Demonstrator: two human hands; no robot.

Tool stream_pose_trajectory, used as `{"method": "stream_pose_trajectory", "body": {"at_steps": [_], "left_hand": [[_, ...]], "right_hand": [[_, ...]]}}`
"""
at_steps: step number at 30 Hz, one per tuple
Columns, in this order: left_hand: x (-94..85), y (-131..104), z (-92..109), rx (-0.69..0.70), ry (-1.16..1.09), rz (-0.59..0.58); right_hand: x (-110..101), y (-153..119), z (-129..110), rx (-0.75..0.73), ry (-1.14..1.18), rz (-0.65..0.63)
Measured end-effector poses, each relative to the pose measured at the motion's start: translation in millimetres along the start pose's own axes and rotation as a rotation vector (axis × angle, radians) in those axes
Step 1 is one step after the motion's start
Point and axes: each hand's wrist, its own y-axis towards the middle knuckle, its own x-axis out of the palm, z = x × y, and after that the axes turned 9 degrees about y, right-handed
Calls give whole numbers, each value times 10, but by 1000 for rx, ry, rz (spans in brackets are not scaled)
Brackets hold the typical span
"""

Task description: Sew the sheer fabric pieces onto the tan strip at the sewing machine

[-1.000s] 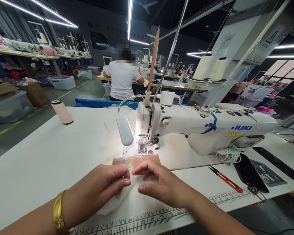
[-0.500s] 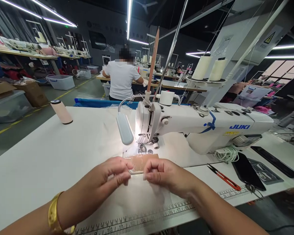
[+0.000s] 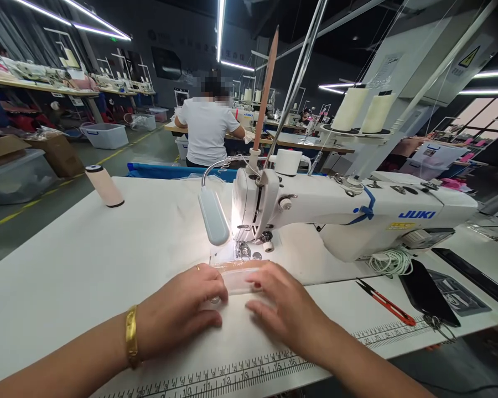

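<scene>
A translucent whitish strip [image 3: 237, 281] lies just in front of the sewing machine's needle area, over a brown piece [image 3: 243, 265] whose far edge still shows. My left hand [image 3: 193, 301], with a gold bangle at the wrist, rests at the strip's left end; its fingers are bent and the thumb is held apart. On the right end, my right hand [image 3: 286, 307] touches the strip with its thumb and fingers spread. Beyond both hands stands the white sewing machine [image 3: 307, 199], its lamp [image 3: 214, 216] shining beside the needle. The undersides of the fingers are hidden.
A thread cone [image 3: 105, 186] stands at the table's far left. Orange-handled thread snips [image 3: 385, 302], a black phone [image 3: 429, 293] and a coil of pale cord [image 3: 392, 261] lie to the right. A printed ruler [image 3: 244, 373] runs along the front edge. A person in white [image 3: 207, 130] sits ahead.
My hands have come down flatter onto the piece, and my right fingers have spread. The translucent strip now covers most of the brown piece. The view has shifted slightly.
</scene>
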Motion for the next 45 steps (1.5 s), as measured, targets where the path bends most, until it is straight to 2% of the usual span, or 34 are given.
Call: {"method": "stream_pose_trajectory", "body": {"at_steps": [3,6,10,12,14,16,19,21,23,27,29,33,38,41,45], "left_hand": [[0,72,-60,-46,-62,-46],[-63,149,-89,-156,-198,-70],[-192,152,6,-280,-329,-82],[-234,94,107,-273,-350,-129],[-244,19,193,-224,-373,-244],[-223,-26,217,-203,-375,-321],[-163,46,112,-185,-317,-280],[-133,163,-12,-144,-276,-240],[-128,265,-126,-139,-228,-193],[-191,304,-190,-251,-178,-104],[-234,288,-138,-293,-223,-102],[-284,298,-20,-361,-371,-117],[-306,311,65,-441,-476,-115],[-315,312,89,-465,-481,-94],[-285,301,66,-439,-456,-49]], "right_hand": [[89,-161,-34,34,18,-76],[148,-214,-62,116,40,-86],[144,-209,-89,171,58,-118],[73,-194,-100,167,66,-228],[-52,-155,-118,138,128,-402],[-193,-67,-141,141,245,-495],[-293,162,-147,230,495,-406],[-236,330,-102,217,761,-384],[-109,450,-24,256,900,-353],[121,468,89,343,847,-97],[153,416,86,334,850,-34],[113,359,31,309,844,-6],[101,338,-3,350,729,-8],[118,321,10,377,678,-9],[123,322,24,301,642,31]]}}
